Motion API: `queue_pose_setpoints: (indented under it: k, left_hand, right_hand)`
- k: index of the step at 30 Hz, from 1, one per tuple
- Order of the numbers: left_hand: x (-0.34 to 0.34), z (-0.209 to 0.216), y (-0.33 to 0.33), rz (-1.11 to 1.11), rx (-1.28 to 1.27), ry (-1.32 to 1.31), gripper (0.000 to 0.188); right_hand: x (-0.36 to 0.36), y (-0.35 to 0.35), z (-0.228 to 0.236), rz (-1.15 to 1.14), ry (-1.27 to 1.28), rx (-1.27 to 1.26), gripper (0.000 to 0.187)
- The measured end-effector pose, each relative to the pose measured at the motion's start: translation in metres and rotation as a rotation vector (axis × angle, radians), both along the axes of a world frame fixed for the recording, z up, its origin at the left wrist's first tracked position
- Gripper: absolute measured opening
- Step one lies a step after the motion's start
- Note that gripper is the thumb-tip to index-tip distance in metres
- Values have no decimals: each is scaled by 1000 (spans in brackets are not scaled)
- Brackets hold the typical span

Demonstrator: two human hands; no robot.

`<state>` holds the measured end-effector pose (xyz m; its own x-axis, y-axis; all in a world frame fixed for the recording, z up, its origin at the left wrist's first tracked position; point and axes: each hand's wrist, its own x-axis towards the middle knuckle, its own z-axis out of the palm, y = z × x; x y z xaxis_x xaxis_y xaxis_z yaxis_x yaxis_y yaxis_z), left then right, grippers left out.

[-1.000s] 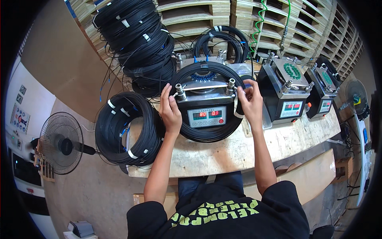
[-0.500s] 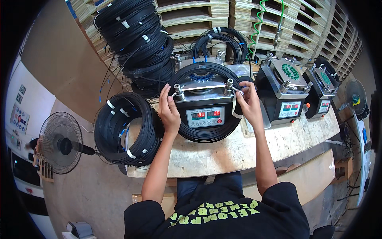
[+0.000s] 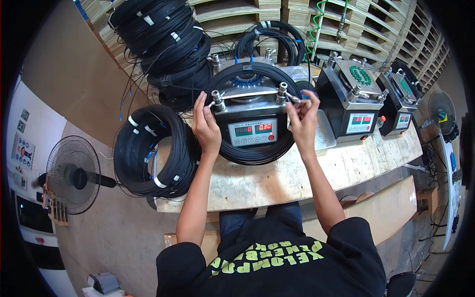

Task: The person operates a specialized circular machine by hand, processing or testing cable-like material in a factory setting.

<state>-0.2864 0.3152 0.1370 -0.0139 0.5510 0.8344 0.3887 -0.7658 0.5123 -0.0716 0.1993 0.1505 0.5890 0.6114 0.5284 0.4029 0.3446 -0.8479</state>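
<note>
Both hands are at a black bench polishing machine (image 3: 257, 123) with a steel top and a lit red digit panel. A black cable coil (image 3: 262, 158) encircles it, its blue-tipped ends rising at the back. My left hand (image 3: 207, 129) has its thumb and fingers about the end of the front-left clamp lever (image 3: 216, 103). On the opposite corner, my right hand (image 3: 304, 121) pinches the front-right clamp lever (image 3: 294, 99) between thumb and fingers. A ring of blue connectors (image 3: 247, 80) shows on the machine's top. The exact finger contact on the left lever is partly hidden.
Left of the machine stands a wide black cable coil (image 3: 170, 148), with a tall stack of coils (image 3: 166, 44) behind. Two similar machines (image 3: 354, 99) with green-ringed tops stand right. A clear tray (image 3: 324, 131) sits between. Wooden pallets (image 3: 237, 20) line the back; a fan (image 3: 74, 173) stands left.
The lit digits on the machine's panel have changed. My right hand has shifted slightly and its fingers have closed in about the lever. The whole view has moved a little.
</note>
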Motion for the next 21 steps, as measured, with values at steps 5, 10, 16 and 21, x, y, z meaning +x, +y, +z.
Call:
queue_pose_setpoints:
  k: [5, 10, 16, 21]
  left_hand:
    - [0, -2, 2, 8, -5, -1, 33]
    - [-1, -2, -1, -2, -23, -6, 33]
    - [0, -3, -2, 3, -34, -5, 34]
    - [0, -1, -2, 12, -9, -28, 34]
  right_hand:
    - [-26, -25, -27, -34, -824, -377, 89]
    - [-31, -22, -31, -45, -944, -466, 91]
    - [-31, -21, -35, -89, -906, -479, 89]
    - [-30, -17, -28, -81, -863, -480, 81]
